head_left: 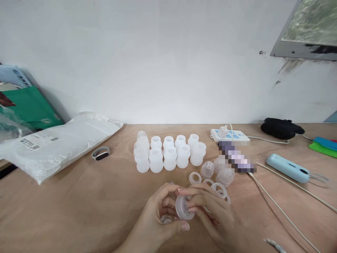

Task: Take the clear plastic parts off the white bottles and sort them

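One brown, wood-grained table (65, 218), far edge against a pale, scuffed wall (168, 70). Toward the near edge I see the left hand (159, 214) gripping a translucent, ridged ring (180, 208); the right hand (213, 207) has fingertips at its opening, whether pinching I can't tell. Nearer the far edge: milky, waisted bottles (156, 162). Toward the far left corner, a crinkled white bag (68, 135).

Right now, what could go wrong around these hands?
The translucent round plastic piece, held between the left hand and right hand, might slip. The right hand could nudge the loose translucent plastic rings beside it. The white waisted bottles, standing close together, might topple if bumped.
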Tool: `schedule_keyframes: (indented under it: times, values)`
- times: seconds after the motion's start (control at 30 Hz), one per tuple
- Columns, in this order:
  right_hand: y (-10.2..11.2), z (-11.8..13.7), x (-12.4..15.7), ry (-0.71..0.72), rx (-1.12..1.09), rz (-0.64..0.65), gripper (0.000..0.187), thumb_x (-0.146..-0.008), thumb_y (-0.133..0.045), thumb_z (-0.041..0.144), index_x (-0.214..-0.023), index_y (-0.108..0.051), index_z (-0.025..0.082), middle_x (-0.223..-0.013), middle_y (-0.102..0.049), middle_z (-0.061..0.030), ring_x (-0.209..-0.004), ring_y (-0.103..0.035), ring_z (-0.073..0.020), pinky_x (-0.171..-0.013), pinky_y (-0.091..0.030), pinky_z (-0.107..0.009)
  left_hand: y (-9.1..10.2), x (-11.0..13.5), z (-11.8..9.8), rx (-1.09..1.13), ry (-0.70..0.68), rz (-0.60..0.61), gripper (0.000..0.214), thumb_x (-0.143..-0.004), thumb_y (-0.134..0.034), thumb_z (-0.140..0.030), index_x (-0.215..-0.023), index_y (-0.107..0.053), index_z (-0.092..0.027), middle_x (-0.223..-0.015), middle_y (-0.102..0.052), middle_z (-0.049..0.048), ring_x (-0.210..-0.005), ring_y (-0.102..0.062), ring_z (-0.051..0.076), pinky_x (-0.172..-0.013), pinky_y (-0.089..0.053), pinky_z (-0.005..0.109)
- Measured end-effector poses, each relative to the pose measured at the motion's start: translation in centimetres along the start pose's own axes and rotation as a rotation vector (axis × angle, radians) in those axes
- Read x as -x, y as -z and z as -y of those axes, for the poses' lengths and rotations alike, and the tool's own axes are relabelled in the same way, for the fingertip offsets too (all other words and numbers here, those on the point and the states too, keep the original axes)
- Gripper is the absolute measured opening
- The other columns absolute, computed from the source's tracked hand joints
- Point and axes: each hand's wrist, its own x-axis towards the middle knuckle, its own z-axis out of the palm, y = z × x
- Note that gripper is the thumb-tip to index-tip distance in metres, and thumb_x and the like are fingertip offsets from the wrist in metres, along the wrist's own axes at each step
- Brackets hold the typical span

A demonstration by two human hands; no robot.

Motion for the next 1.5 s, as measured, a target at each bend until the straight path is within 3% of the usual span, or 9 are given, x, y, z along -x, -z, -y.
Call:
schedule_keyframes:
  times: [0.2, 0.37, 0.73, 0.93, 1.03, 1.13, 1.23, 1.33, 1.5]
  values:
    - [0.2, 0.5, 0.3, -0.054, 0.027, -0.017, 0.015, -0.098, -0.046, 0.01, -0.095, -0.057, 0.02, -0.107, -0.069, -0.01, -0.098, -0.068, -0.0179, -0.08, -0.058, -0.026, 0.0, 0.3, 0.6, 0.05, -0.173, 0.055, 0.039, -0.066, -0.085, -0.015, -0.097, -0.062, -0.024, -0.122, -0.059, 0.0033, -0.091, -0.067, 0.017, -0.074, -0.051, 0.025]
    - [0.3, 0.7, 0.3, -0.093, -0.04, -0.006, 0.019, -0.104, -0.038, 0.023, -0.093, -0.053, 0.022, -0.094, -0.063, -0.006, -0.082, -0.065, -0.0168, -0.069, -0.056, -0.026, -0.2, 0.8, 1.2, 0.018, -0.285, 0.09, 0.038, -0.065, -0.077, -0.012, -0.092, -0.053, -0.022, -0.09, -0.066, 0.0005, -0.075, -0.062, 0.014, -0.064, -0.045, 0.021]
    - [0.5, 0.6, 0.3, -0.065, -0.159, -0.115, 0.016, -0.104, -0.04, 0.023, -0.093, -0.052, 0.022, -0.086, -0.056, -0.0033, -0.083, -0.06, -0.0181, -0.072, -0.052, -0.03, 0.3, 1.0, -1.6, -0.197, -0.132, 0.083, 0.035, -0.056, -0.068, -0.014, -0.079, -0.043, -0.022, -0.071, -0.054, -0.005, -0.062, -0.048, 0.011, -0.059, -0.038, 0.02]
    - [1.8, 0.5, -0.8, -0.042, -0.066, 0.093, 0.015, -0.105, -0.042, 0.031, -0.108, -0.053, 0.022, -0.1, -0.065, -0.0075, -0.094, -0.065, -0.0203, -0.08, -0.056, -0.033, 1.0, 0.6, -1.0, -0.137, -0.099, 0.127, 0.033, -0.067, -0.075, -0.023, -0.088, -0.051, -0.02, -0.076, -0.062, -0.0017, -0.066, -0.052, 0.012, -0.062, -0.04, 0.022]
    - [2.0, 0.6, -1.3, 0.0, 0.015, 0.194, 0.044, -0.098, -0.054, 0.049, -0.13, -0.049, 0.019, -0.113, -0.067, -0.0118, -0.108, -0.065, -0.0236, -0.091, -0.055, -0.034, 1.1, 0.3, -1.1, -0.104, -0.085, 0.155, 0.035, -0.075, -0.079, -0.037, -0.09, -0.054, -0.018, -0.079, -0.065, 0.0005, -0.069, -0.054, 0.013, -0.066, -0.041, 0.023]
    - [1.9, 0.8, -1.3, 0.015, 0.043, 0.212, 0.036, -0.098, -0.057, 0.039, -0.127, -0.053, 0.019, -0.111, -0.069, -0.0106, -0.104, -0.067, -0.0209, -0.091, -0.055, -0.031, 1.2, 0.3, -1.2, -0.162, -0.099, 0.163, 0.042, -0.075, -0.081, -0.05, -0.092, -0.058, -0.019, -0.081, -0.065, 0.0011, -0.073, -0.057, 0.015, -0.067, -0.044, 0.024]
    - [1.8, 0.8, -1.0, 0.001, 0.064, 0.165, 0.026, -0.099, -0.056, 0.032, -0.122, -0.056, 0.018, -0.109, -0.07, -0.0107, -0.104, -0.067, -0.0208, -0.09, -0.056, -0.03, 2.0, 0.2, -1.0, -0.411, -0.252, 0.079, 0.053, -0.081, -0.074, -0.056, -0.121, -0.058, -0.025, -0.102, -0.063, 0.0049, -0.081, -0.061, 0.019, -0.069, -0.05, 0.027]
    - [1.8, 0.8, -0.9, -0.019, 0.096, 0.146, 0.028, -0.098, -0.057, 0.033, -0.122, -0.055, 0.019, -0.11, -0.07, -0.0111, -0.108, -0.067, -0.0229, -0.091, -0.057, -0.032, 3.6, -0.5, -0.7, -0.927, -0.438, -0.212, 0.057, -0.095, -0.058, -0.043, -0.147, -0.037, -0.031, -0.123, -0.051, 0.0104, -0.081, -0.062, 0.019, -0.068, -0.053, 0.031]
    - [1.7, 0.8, -0.8, -0.012, 0.097, 0.153, 0.027, -0.099, -0.057, 0.035, -0.12, -0.057, 0.018, -0.107, -0.071, -0.0108, -0.1, -0.068, -0.0214, -0.088, -0.057, -0.031, 6.3, -2.5, -0.7, -1.769, -0.631, -0.54, 0.054, -0.096, -0.054, -0.028, -0.148, -0.041, -0.017, -0.12, -0.057, 0.0197, -0.087, -0.064, 0.03, -0.073, -0.052, 0.041]
